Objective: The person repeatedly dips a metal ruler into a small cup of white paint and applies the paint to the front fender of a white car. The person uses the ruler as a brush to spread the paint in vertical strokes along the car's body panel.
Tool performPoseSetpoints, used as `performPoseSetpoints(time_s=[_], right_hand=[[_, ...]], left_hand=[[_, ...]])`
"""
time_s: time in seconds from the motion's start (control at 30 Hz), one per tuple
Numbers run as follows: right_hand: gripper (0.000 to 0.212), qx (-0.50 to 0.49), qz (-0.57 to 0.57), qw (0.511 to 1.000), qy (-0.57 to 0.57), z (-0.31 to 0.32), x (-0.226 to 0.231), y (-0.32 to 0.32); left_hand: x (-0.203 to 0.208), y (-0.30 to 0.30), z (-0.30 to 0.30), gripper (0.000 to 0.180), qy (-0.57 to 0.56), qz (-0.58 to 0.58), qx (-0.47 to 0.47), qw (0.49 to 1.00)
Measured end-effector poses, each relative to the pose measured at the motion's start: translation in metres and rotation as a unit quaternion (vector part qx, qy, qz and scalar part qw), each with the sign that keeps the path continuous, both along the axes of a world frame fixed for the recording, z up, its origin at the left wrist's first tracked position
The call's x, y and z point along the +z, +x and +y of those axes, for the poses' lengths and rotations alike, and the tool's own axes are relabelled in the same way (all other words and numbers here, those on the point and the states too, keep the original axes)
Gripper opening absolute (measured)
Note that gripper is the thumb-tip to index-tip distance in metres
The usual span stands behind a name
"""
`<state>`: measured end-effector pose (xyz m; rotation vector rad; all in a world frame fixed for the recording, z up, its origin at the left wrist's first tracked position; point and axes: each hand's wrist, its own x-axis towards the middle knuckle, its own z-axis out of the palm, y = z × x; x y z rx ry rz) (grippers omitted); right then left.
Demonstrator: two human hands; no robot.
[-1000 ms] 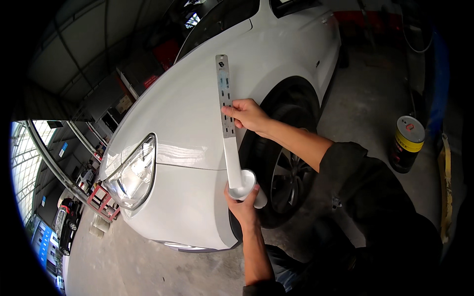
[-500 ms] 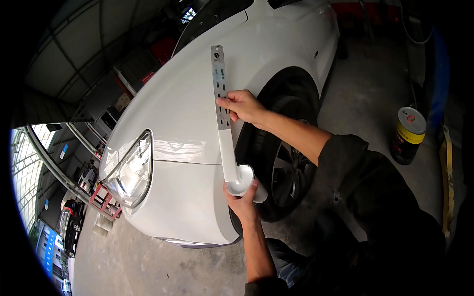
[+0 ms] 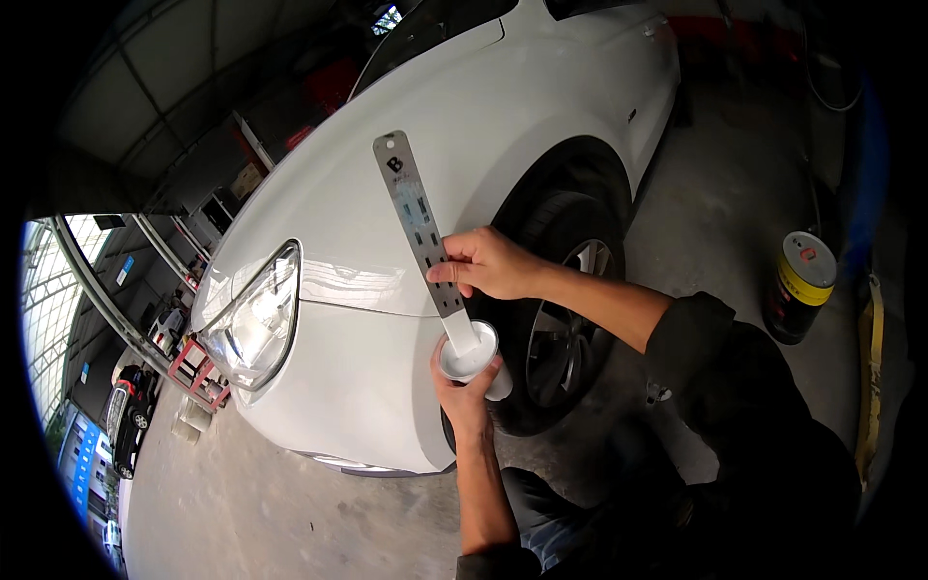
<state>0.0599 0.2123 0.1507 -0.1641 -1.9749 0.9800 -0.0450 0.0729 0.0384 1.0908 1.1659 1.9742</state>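
"Starting with the head view, and it's the only one: what has the left hand [image 3: 464, 401] got?"

"A cup [image 3: 501, 388]. The hand is curled around it just below the rim, fingers at the left side, thumb at the right, opened only as wide as the cup."

"And the right hand [image 3: 491, 266]?"

"Nearly closed, pinching a flat metal stick [image 3: 417, 219] with dark slots, thumb across its face, below the middle of its length."

"Where does the stick go?"

"Its white-coated lower end is inside the cup's rim, in white paint-like liquid [image 3: 473, 366]. It leans, with the holed top end up and to the left. I can't tell whether it touches the bottom."

"What's around them?"

"A white car [image 3: 387, 237]. The cup is in front of the near edge of its wheel arch, between the headlight [image 3: 256, 324] and the wheel [image 3: 572, 350]. On the concrete floor [image 3: 251, 503], well to the wheel's right, stands a black-and-yellow drum [image 3: 801, 286]."
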Motion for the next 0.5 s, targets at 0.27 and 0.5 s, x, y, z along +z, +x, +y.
performPoseSetpoints(time_s=[0.27,0.5], right_hand=[[0.030,-0.087,0.020,0.995,0.042,-0.025,0.003,0.020],[0.034,-0.167,0.047,0.982,0.070,-0.035,-0.022,0.038]], left_hand=[[-0.009,0.012,-0.010,0.077,-0.014,0.024,-0.003,1.000],[-0.026,0.028,-0.011,0.079,-0.029,0.006,-0.011,0.999]])
